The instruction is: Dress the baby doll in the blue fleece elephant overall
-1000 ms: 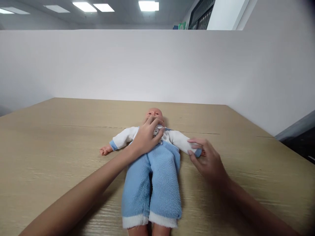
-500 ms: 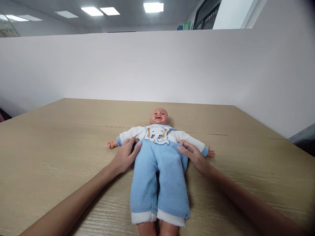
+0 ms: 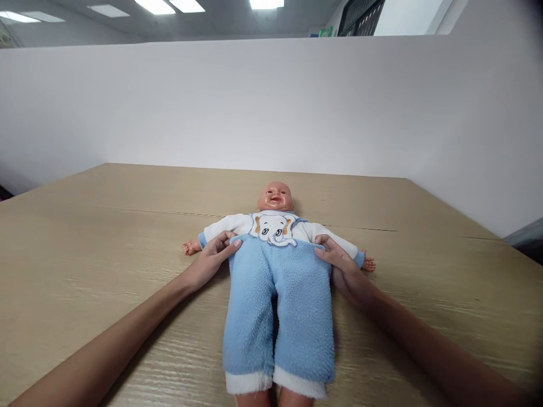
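On its back on the table lies a baby doll (image 3: 275, 196), its head away from me and its arms spread. It wears a white top (image 3: 231, 227) with blue cuffs and an elephant face on the chest. Light blue fleece pants (image 3: 278, 294) with white hems cover its hips and legs; the lower legs run out of view at the bottom. My left hand (image 3: 214, 257) pinches the waistband at its left side, thumb on top. At the waistband's right side, my right hand (image 3: 341, 263) grips the fleece between thumb and fingers.
The wood-grain table (image 3: 106, 271) stretches out on all sides of the doll, with a thin seam running across it. A white partition (image 3: 254, 107) rises behind its far edge. A dark grey object (image 3: 528, 240) shows at the right edge.
Both hands have closed on the waistband and moved slightly apart, spreading the pants wider at the waist. The view has tilted down a little.
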### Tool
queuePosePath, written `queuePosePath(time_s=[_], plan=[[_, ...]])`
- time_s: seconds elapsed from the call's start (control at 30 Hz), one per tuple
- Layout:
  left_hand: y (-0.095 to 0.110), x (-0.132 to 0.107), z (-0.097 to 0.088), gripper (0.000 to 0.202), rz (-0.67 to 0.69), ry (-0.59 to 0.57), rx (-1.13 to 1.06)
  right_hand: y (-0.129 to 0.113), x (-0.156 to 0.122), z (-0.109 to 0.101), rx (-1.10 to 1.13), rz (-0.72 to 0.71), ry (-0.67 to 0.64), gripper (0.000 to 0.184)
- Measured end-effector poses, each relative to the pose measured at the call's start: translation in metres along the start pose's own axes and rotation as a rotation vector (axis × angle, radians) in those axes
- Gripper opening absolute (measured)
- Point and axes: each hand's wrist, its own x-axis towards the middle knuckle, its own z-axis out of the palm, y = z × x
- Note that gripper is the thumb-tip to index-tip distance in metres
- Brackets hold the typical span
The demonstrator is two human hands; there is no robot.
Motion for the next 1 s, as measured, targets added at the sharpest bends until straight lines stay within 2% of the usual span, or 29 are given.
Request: queuePosePath(time_s=[0.1, 0.23, 0.3, 0.4, 0.53, 0.6, 0.67, 0.73, 0.8, 0.9, 1.0], plan=[[-0.001, 0.002, 0.000, 0.047, 0.047, 0.013, 0.056, 0.006, 0.004, -0.004, -0.140, -0.106, -0.002, 0.044], [0.003, 0.001, -0.003, 0.041, 0.086, 0.028, 0.291, 0.016, 0.003, -0.008, -0.549, -0.355, 0.001, 0.035], [0.005, 0.000, -0.005, 0.040, 0.082, 0.012, 0.369, 0.017, 0.000, -0.009, -0.678, -0.427, 0.031, 0.035], [0.006, 0.000, -0.005, 0.039, 0.061, 0.005, 0.338, 0.014, -0.003, -0.011, -0.679, -0.373, 0.042, 0.037], [0.008, 0.000, -0.003, 0.035, 0.019, 0.081, 0.202, 0.011, 0.000, -0.017, -0.462, -0.222, 0.053, 0.030], [0.009, 0.000, -0.002, 0.035, 0.004, 0.102, 0.181, 0.011, 0.002, -0.019, -0.401, -0.213, 0.094, 0.030], [0.008, 0.001, -0.001, 0.036, 0.015, 0.098, 0.195, 0.013, 0.001, -0.019, -0.458, -0.244, 0.148, 0.032], [0.005, 0.001, 0.000, 0.035, 0.054, 0.085, 0.231, 0.012, -0.003, -0.018, -0.616, -0.298, 0.212, 0.033], [0.001, 0.001, 0.000, 0.032, 0.119, 0.102, 0.295, 0.009, -0.009, -0.017, -0.880, -0.407, 0.244, 0.029], [-0.003, -0.001, 0.002, 0.028, 0.219, 0.241, 0.437, -0.003, -0.013, -0.023, -1.404, -0.592, 0.189, 0.024], [0.003, -0.005, 0.008, 0.029, 0.297, 0.419, 0.560, -0.014, -0.010, -0.041, -1.712, -0.681, 0.231, 0.032]])
